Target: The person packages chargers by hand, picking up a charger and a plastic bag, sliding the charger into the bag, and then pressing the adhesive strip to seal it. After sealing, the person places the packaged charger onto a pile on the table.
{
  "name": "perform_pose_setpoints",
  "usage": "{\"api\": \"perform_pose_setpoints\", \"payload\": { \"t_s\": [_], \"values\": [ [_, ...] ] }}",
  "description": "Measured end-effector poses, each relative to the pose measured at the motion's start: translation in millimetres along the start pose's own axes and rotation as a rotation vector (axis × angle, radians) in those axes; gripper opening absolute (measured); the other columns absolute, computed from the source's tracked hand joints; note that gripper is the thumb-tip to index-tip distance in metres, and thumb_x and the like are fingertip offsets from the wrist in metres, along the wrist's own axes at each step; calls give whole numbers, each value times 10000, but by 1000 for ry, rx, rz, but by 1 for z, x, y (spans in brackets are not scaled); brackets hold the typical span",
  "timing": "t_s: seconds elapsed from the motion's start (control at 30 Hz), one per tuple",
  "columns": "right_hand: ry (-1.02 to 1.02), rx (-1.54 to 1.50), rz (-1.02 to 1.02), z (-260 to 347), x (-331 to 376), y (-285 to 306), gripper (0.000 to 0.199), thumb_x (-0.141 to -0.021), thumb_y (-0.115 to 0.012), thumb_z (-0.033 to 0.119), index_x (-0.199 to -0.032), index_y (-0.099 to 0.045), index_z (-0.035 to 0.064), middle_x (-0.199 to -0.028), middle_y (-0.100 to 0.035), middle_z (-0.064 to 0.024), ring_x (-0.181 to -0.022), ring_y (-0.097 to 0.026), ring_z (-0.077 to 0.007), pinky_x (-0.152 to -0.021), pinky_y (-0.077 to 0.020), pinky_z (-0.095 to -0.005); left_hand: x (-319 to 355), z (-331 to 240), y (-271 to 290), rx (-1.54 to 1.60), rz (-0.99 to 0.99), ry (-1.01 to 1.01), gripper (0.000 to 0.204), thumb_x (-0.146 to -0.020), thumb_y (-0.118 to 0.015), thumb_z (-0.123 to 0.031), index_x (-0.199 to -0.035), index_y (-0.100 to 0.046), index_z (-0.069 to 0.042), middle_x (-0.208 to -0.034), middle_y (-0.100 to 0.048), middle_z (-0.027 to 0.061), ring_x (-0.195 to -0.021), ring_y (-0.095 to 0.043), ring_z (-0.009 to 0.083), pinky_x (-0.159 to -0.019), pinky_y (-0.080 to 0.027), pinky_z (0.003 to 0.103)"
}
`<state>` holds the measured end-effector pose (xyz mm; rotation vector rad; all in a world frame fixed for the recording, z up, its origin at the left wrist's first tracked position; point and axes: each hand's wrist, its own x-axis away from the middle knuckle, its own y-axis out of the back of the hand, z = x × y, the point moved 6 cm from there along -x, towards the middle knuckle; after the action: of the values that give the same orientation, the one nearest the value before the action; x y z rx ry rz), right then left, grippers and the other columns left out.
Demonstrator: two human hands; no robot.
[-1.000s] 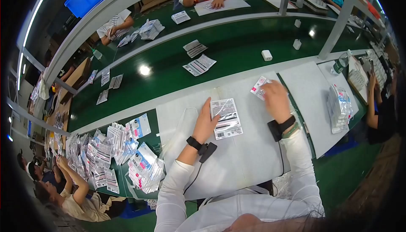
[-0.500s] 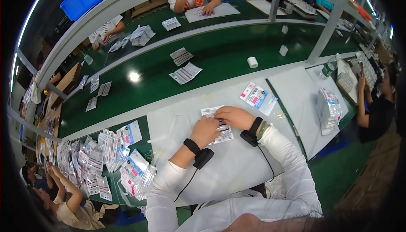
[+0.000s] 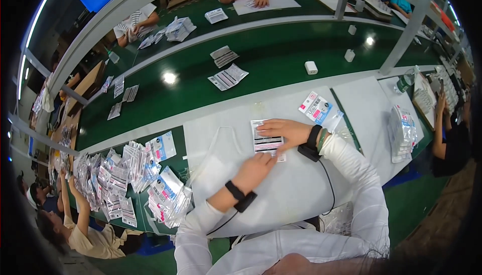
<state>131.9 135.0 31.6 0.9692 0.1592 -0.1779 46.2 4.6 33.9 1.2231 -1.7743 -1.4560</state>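
A flat printed packaging pouch (image 3: pixel 261 148) with dark and pink stripes lies on the pale work mat (image 3: pixel 221 174) in front of me. My right hand (image 3: pixel 286 132) rests flat across its upper part, fingers stretched to the left and thumb pointing down towards the near edge. Below it, my left hand (image 3: pixel 254 172) is closed, its curled fingertips at the pouch's near end; what they pinch, if anything, is hidden. To the right lies another pouch (image 3: pixel 321 110), white, blue and pink. Both wrists wear black straps with small boxes and cables.
Many pouches (image 3: pixel 118 179) are heaped at the left. A stack of pouches (image 3: pixel 402 133) stands at the right. On the green belt (image 3: pixel 186 94) lie loose pouches (image 3: pixel 228 77) and a white charger plug (image 3: pixel 311 67). A metal frame (image 3: pixel 409 29) rises beyond; other people sit around.
My left hand has slid down from the pouch's middle to its near end. My right hand has flattened over the pouch. The whole view has shifted slightly.
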Motion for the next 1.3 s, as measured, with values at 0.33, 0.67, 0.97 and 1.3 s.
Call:
{"api": "perform_pose_setpoints", "payload": {
  "t_s": [0.33, 0.67, 0.97, 1.3],
  "values": [
    [-64, 149, 52, 17, -2, 2, 1167, -510, -829, 578, -1437, -354, 51, -1487, -353, -147, -1386, -303, -342, -1132, -259, -427, 14, 25, 35, 84, -137, 36, 328, -778, -609, -96, -1106, -628, -88, -1105, -593, 43, -1011, -594, 241, -755, -530, 350],
    [-200, -174, 5, 3, -9, 15, 969, -667, -803, 438, -1433, -352, 51, -1461, -387, -147, -1365, -330, -341, -1129, -263, -401, -35, 29, 13, -153, 136, 278, 406, -756, -609, -90, -1160, -608, -121, -1170, -582, 57, -1092, -576, 256, -859, -522, 371],
    [-936, 539, -673, -148, 43, 148, 632, -783, -722, 279, -1320, -486, 43, -1318, -522, -158, -1199, -504, -337, -1015, -417, -408, -16, 35, 3, 22, -301, 49, 455, -770, -551, -7, -1192, -622, -159, -1285, -565, 61, -1225, -518, 271, -1013, -440, 379],
    [-413, 166, -741, -74, 7, 139, 686, -713, -618, -39, -1364, -435, 74, -1262, -551, -131, -1150, -543, -324, -982, -447, -379, -13, 40, 4, 80, -318, 77, 455, -766, -541, 8, -1172, -642, -169, -1269, -574, 47, -1215, -522, 270, -1001, -443, 393]
  ]
}}
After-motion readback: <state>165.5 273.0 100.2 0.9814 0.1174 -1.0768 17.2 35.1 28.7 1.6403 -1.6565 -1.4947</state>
